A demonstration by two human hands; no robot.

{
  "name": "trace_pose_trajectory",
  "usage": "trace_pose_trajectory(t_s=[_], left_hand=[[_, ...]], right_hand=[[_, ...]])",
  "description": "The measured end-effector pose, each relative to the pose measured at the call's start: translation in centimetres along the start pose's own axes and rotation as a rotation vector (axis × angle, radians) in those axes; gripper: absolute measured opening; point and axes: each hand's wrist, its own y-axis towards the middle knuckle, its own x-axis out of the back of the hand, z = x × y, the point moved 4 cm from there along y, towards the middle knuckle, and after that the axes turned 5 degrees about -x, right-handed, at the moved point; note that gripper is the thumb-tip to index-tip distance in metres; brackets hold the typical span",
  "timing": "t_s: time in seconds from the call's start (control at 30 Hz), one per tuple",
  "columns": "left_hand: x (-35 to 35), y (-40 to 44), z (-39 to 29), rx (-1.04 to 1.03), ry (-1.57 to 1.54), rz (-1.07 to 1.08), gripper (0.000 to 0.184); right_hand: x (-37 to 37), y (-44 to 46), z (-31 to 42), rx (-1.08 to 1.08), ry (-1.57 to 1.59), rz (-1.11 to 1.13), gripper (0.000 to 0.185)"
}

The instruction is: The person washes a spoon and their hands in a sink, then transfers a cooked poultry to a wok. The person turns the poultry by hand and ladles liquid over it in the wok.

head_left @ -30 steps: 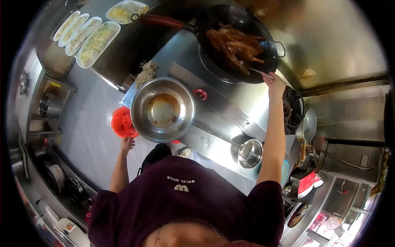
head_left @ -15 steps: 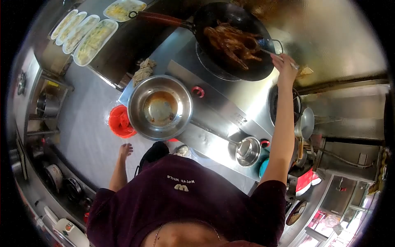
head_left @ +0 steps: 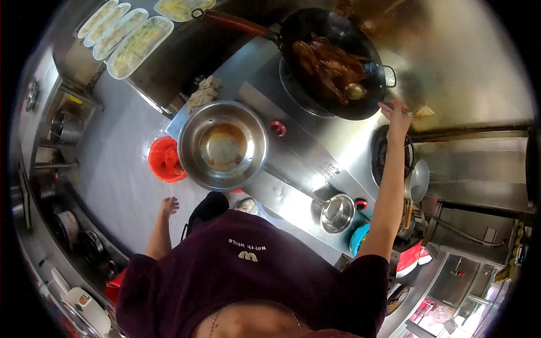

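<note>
My right hand (head_left: 398, 117) is closed around the handle of a metal ladle (head_left: 355, 91). The ladle's bowl lies in a black wok (head_left: 298, 22), against a glossy brown whole bird (head_left: 324, 59), which looks like poultry. The wok sits on a burner, its long brown handle pointing to the far left. My left hand (head_left: 169, 207) hangs low at my side with loosely bent fingers and nothing in it. Beyond it is a red bucket (head_left: 160, 147), and a big steel basin (head_left: 189, 127) with brownish liquid residue stands to the right of that.
Several oval plates of pale food (head_left: 140, 48) stand at the upper left. A cloth (head_left: 204, 94) lies by the basin. A small steel pot (head_left: 337, 230) with another ladle in it stands on the counter, near a turquoise container (head_left: 358, 239). A second burner (head_left: 383, 158) is beside my right forearm.
The ladle's bowl now shows its rounded metal side beside the bird, and my right hand sits slightly lower and farther right. The whole view has shifted a little. My left hand stays low.
</note>
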Motion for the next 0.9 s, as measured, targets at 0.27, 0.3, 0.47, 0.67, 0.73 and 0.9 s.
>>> trace_pose_trajectory(t_s=[0.27, 0.3, 0.47, 0.67, 0.73, 0.9], left_hand=[[-0.7, -1.0, -3.1, -0.086, 0.032, 0.026, 0.028], [-0.9, -0.6, -4.2, -0.107, 0.011, 0.031, 0.028], [-1.5, -0.5, -8.8, -0.272, -0.071, 0.037, 0.027], [-0.1, 0.2, -6.4, -0.195, -0.044, 0.029, 0.026], [0.3, -0.3, -4.5, -0.115, -0.001, 0.011, 0.026], [0.0, -0.4, -1.6, 0.035, -0.013, 0.061, 0.026]], right_hand=[[-0.9, 0.6, -2.4, -0.17, 0.024, 0.019, 0.035], [-1.4, 1.1, -3.0, -0.194, 0.047, 0.032, 0.035], [-1.8, 2.0, -7.2, -0.306, 0.331, 0.076, 0.032], [2.2, -2.3, -5.4, -0.22, 0.314, -0.103, 0.029], [3.2, -2.0, -4.8, -0.2, 0.346, -0.102, 0.028], [3.4, -0.2, -1.9, -0.071, 0.407, -0.048, 0.025]])
